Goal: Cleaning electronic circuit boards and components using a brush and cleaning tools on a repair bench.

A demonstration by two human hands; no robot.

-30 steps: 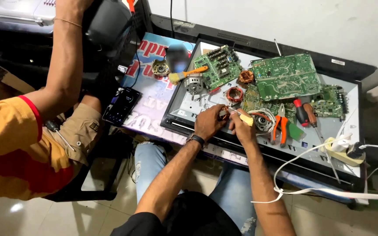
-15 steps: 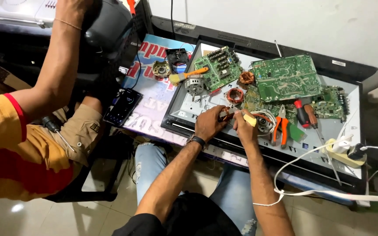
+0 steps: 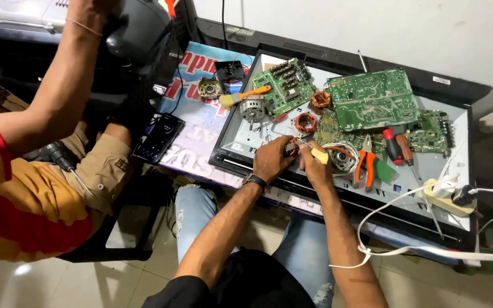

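Note:
My left hand [image 3: 273, 159] and my right hand [image 3: 314, 163] meet over the near edge of a flat television panel [image 3: 429, 125] used as a worktop. The left hand pinches a small metal part [image 3: 290, 148] between its fingertips. In my right hand is a tool with a yellow handle [image 3: 318, 155], its tip at the small part. A round motor winding [image 3: 340, 156] with pale wire lies just right of my right hand. I wear a watch [image 3: 254, 182] on the left wrist.
Green circuit boards [image 3: 372, 98] lie across the panel, with copper coils [image 3: 306, 122], orange pliers [image 3: 366, 164] and a red screwdriver [image 3: 392, 145]. A power strip [image 3: 449, 197] with white cable sits at right. Another person in an orange shirt [image 3: 24, 199] sits at left beside a phone [image 3: 160, 137].
My hands stay together on the small part, shifting only slightly. The view has moved a little.

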